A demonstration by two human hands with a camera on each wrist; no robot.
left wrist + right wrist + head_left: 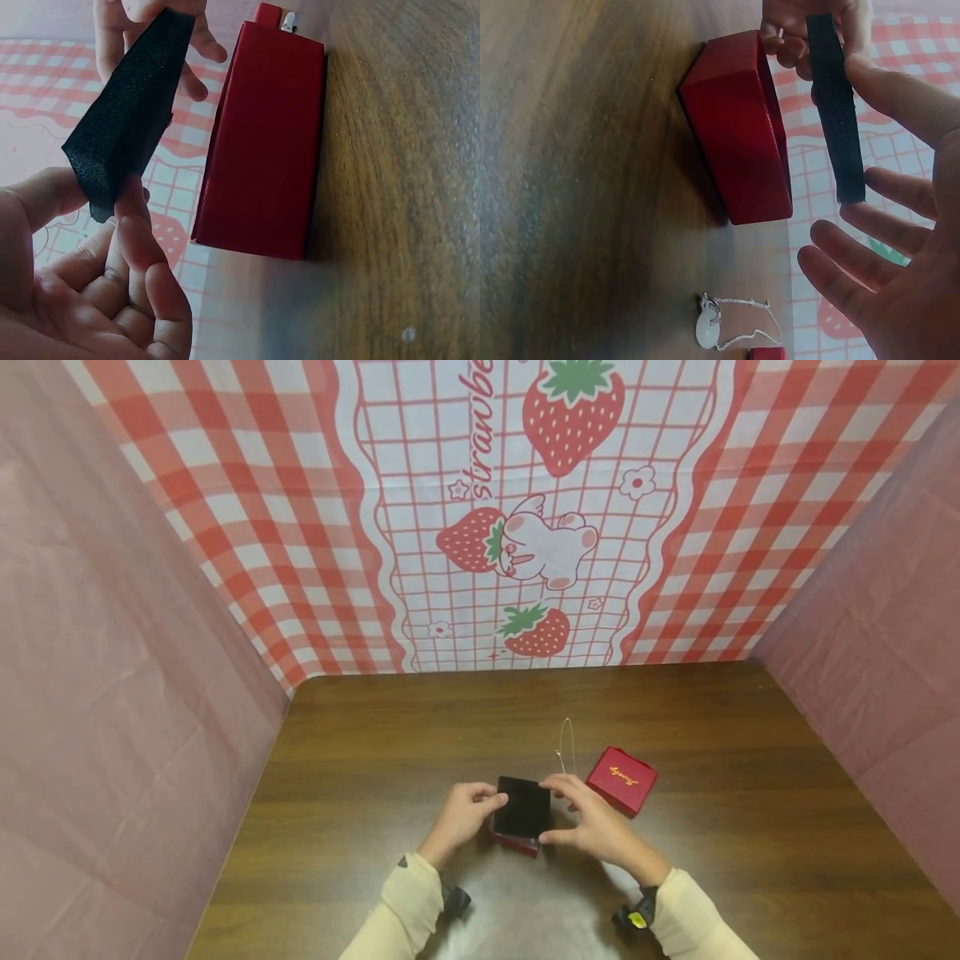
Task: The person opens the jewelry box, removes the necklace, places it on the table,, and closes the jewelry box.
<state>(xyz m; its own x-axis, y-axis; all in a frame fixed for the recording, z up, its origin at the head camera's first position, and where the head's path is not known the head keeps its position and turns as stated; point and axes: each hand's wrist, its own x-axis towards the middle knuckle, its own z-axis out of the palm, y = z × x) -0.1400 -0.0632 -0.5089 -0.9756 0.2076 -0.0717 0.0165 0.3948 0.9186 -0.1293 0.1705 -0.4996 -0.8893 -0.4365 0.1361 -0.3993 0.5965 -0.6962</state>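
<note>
A square black foam pad (522,808) is held just above a red box base (735,135), with a gap between them in both wrist views. My left hand (471,817) pinches the pad's left edge between thumb and fingers. On the opposite side, my right hand (592,822) spans the pad, thumb at the near corner and index finger at the far corner; its other fingers stay spread off the pad. The box base stands on the table under the pad, which hides most of it from the head view.
A red box lid (622,781) with gold lettering lies right of the hands. Beyond the right hand is a thin chain (567,743), with a round pale pendant (708,330) in the right wrist view. A strawberry-print cloth (517,527) hangs behind the wooden table (360,735).
</note>
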